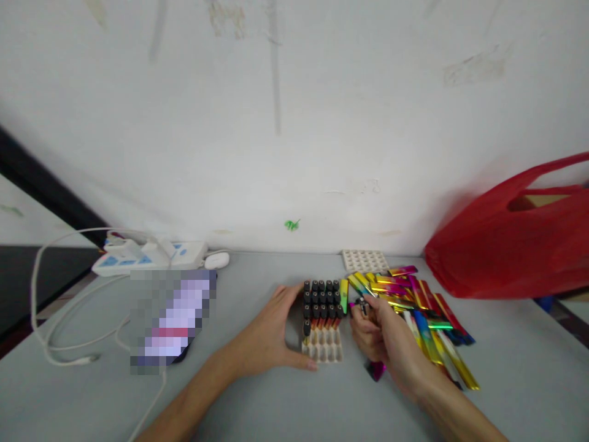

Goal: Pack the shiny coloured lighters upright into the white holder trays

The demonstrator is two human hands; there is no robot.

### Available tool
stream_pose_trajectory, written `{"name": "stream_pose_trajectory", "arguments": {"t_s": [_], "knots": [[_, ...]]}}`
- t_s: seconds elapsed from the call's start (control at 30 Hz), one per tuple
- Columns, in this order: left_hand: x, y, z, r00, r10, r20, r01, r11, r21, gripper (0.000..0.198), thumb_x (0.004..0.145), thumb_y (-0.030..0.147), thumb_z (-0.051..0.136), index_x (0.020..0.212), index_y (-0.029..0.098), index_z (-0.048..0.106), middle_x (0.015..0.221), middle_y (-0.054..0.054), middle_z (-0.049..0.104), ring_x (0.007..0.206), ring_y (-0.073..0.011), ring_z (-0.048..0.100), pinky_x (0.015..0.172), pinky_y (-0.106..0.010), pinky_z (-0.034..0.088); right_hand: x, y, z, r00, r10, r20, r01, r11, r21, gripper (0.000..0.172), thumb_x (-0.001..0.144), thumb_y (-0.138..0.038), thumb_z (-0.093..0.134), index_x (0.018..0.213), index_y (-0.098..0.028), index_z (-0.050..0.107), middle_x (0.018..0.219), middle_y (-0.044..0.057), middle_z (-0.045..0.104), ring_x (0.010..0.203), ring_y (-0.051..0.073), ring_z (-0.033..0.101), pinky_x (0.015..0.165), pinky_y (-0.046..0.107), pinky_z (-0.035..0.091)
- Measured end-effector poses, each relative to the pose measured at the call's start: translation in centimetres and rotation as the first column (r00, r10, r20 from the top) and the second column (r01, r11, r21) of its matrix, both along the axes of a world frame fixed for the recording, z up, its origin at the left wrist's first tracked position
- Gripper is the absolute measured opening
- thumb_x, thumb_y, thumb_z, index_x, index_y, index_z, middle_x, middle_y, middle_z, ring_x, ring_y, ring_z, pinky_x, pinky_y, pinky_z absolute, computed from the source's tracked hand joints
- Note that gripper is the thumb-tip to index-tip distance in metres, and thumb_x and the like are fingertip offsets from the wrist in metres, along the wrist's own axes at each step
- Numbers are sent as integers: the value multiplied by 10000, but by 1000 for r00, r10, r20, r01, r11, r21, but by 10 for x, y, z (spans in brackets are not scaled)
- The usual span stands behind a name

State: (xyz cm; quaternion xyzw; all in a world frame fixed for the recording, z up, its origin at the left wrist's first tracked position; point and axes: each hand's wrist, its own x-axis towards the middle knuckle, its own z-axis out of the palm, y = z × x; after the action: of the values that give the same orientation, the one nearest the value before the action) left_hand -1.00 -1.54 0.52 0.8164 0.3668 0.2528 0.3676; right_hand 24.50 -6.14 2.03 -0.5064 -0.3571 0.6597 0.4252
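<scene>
A pale moulded tray (pixel 322 355) with rows of round pockets sits in front of me. Several upright lighters (pixel 323 299) with black tops fill its back rows, and one stands at the left of the row before them. My left hand (pixel 271 334) spans the tray's left side, thumb at the front corner and fingers by the back corner. Just right of the tray, my right hand (pixel 378 328) is closed around a lighter (pixel 363 304) whose dark and silvery top shows; the fingers hide most of it. Beyond that hand lies a heap of shiny multicoloured lighters (pixel 430 344).
Against the wall lies a second pale tray (pixel 365 260) with pockets. A red bag (pixel 501 245) stands at the right. On the left are a phone (pixel 177 319), a power strip (pixel 151 258), a white charging case (pixel 216 261) and a looping white cable (pixel 34 288).
</scene>
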Motion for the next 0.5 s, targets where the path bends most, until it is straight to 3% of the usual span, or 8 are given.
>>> {"name": "stream_pose_trajectory", "arguments": {"t_s": [0.33, 0.5], "knots": [[0, 1, -1, 1000, 0, 0, 0, 1000, 2, 1323, 585, 592, 1078, 1680, 238, 427, 1606, -180, 553, 1463, -456, 507, 1290, -597, 376, -1, 2, -4, 1000, -12, 5, 12, 1000, 5, 562, 923, -702, 524, 615, -272, 334, 542, -112, 185, 478, 83, 82, 442, 266, 37], [0, 0, 0, 1000, 0, 11, 0, 1000, -15, 1321, 595, 604, 1071, 1686, 241, 421, 1614, -187, 535, 1437, -453, 526, 1267, -600, 398, 2, 1, -10, 1000, -5, 6, 5, 999, 39, 580, 968, -708, 517, 630, -265, 359, 553, -97, 232, 490, 94, 136, 449, 269, 85]]}}
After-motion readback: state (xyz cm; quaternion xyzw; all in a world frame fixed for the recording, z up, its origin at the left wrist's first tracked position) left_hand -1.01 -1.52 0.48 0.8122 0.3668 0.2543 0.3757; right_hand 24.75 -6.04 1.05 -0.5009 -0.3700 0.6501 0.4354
